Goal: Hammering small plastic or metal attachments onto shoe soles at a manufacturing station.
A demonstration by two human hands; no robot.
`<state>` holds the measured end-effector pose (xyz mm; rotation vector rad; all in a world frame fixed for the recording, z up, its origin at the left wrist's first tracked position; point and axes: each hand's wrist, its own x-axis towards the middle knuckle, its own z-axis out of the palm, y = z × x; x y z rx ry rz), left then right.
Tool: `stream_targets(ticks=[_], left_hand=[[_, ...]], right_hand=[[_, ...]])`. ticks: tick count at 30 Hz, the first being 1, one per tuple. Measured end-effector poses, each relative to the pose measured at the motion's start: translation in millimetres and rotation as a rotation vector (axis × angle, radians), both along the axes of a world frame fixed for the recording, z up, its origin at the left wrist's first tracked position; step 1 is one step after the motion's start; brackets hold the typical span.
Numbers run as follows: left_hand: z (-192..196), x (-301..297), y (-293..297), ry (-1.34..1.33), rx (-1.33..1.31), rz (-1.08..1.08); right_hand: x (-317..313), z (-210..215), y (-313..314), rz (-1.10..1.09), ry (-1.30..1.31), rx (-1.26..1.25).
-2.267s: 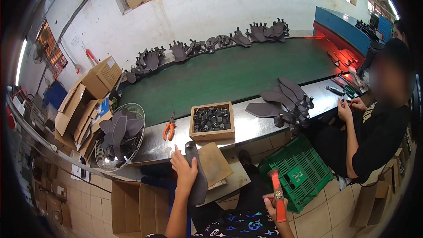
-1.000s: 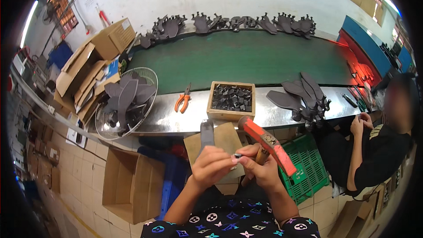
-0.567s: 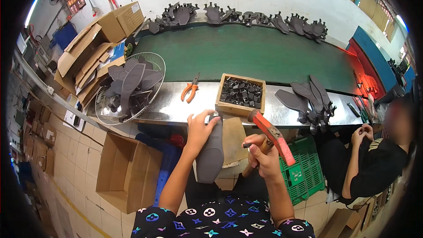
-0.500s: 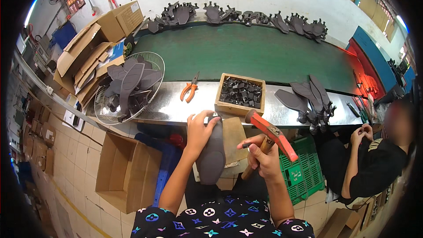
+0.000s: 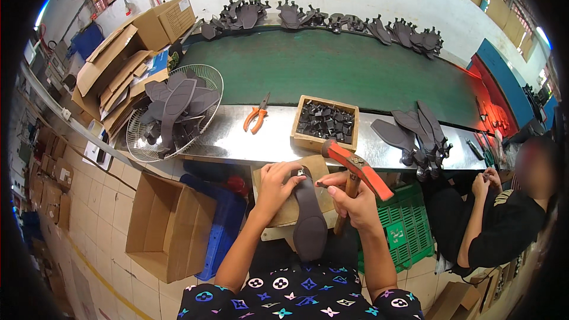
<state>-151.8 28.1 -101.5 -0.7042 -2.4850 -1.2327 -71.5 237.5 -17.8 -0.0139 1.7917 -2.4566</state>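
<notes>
My left hand [image 5: 276, 188] is closed around the heel end of a dark grey shoe sole [image 5: 310, 225], whose toe points toward my body. The heel's small end faces up between my thumb and fingers, over a tan work block [image 5: 278, 216]. My right hand [image 5: 358, 206] grips a hammer [image 5: 359, 169] with a red head and wooden handle. Between that hand's thumb and forefinger is a small black heel tip [image 5: 322, 185], close to the heel but apart from it. Similar black pieces [image 5: 326, 121] fill a wooden box [image 5: 320, 143] just beyond my hands.
Orange-handled pliers [image 5: 256, 120] lie on the metal bench edge. Left of them stands a wire basket [image 5: 218, 92] of soles; more soles [image 5: 409, 133] lie at right. A green conveyor belt [image 5: 308, 65] runs behind. A co-worker [image 5: 504, 219] sits at right, near a green crate [image 5: 403, 231].
My left hand has brought the sole rightward and lower over the block, turning its toe rightward. The right hand, with hammer and heel tip, has moved left toward the heel.
</notes>
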Motion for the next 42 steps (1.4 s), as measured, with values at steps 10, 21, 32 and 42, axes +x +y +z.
stream_targets(ticks=[10, 21, 32, 42], left_hand=[[40, 26, 13, 0.055, 0.384, -0.066], [68, 56, 11, 0.256, 0.271, -0.005], [33, 24, 9, -0.031, 0.193, 0.123], [-2, -3, 2, -0.116, 0.206, -0.076]], right_hand=[[-2, 0, -11, -0.092, -0.108, 0.166], [7, 2, -23, -0.053, -0.057, 0.065], [-21, -13, -14, -0.116, 0.012, 0.242], [-70, -44, -6, 0.057, 0.321, 0.637]])
